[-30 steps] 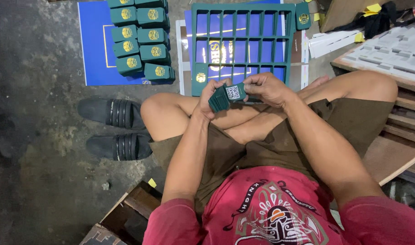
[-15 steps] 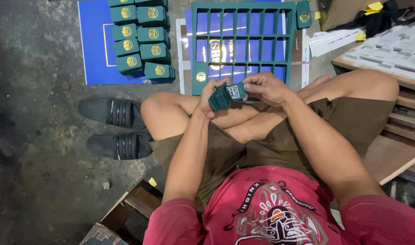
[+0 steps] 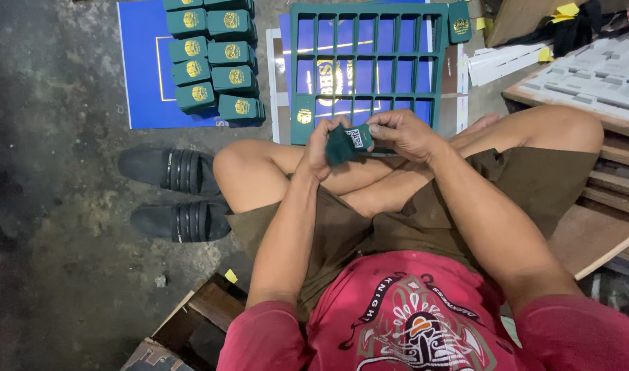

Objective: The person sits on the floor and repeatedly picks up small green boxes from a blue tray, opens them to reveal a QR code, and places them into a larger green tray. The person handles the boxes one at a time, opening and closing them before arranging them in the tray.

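Observation:
I sit cross-legged on the floor and hold a small dark green box [image 3: 344,143] with both hands above my knees. My left hand [image 3: 319,148] grips its left side, and my right hand [image 3: 405,134] pinches its right end, where a small white label shows. Just beyond my hands lies a green divider grid [image 3: 366,63] on a blue printed sheet, with one green box in its near left cell. Several finished green boxes with gold emblems [image 3: 215,58] are stacked on another blue sheet at the far left.
A pair of black slip-on shoes [image 3: 171,194] lies on the concrete floor left of my knee. Wooden boards and a tray of grey moulded pieces [image 3: 589,72] sit at the right. An open cardboard box [image 3: 191,330] stands near my left elbow.
The green box has tilted slightly in my hands, and my fingers have shifted along it. Everything else stays where it was.

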